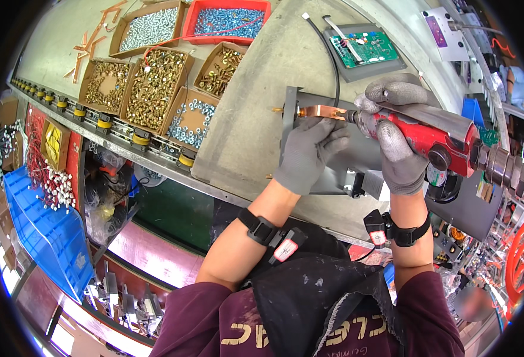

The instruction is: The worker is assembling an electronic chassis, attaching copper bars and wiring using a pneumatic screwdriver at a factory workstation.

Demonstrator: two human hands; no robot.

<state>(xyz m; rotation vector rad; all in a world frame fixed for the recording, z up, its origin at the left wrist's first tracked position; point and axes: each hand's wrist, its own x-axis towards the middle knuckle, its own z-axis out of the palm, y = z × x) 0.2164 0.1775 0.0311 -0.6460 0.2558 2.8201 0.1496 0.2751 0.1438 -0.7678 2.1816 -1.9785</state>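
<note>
My right hand [402, 152], in a grey glove, is wrapped round a red air screwdriver [419, 132] that lies almost level. Its tip points left and meets the end of a bent copper strip [324, 111]. My left hand [308, 153], gloved too, has its fingers closed at the lower side of that strip, beside the driver tip; the fingertips are partly hidden. A brass-coloured bolt [278, 109] sticks out through the upright edge of a dark grey metal housing [357, 156], left of the strip. A black cable [334, 68] runs down behind the strip.
Cardboard trays of brass screws [155, 83], nuts [190, 122] and silver screws [149, 30] stand at the back left, with a red bin [268, 11] of bluish fasteners. A green circuit board [366, 49] lies at the far right. A roller rail [104, 124] edges the bench.
</note>
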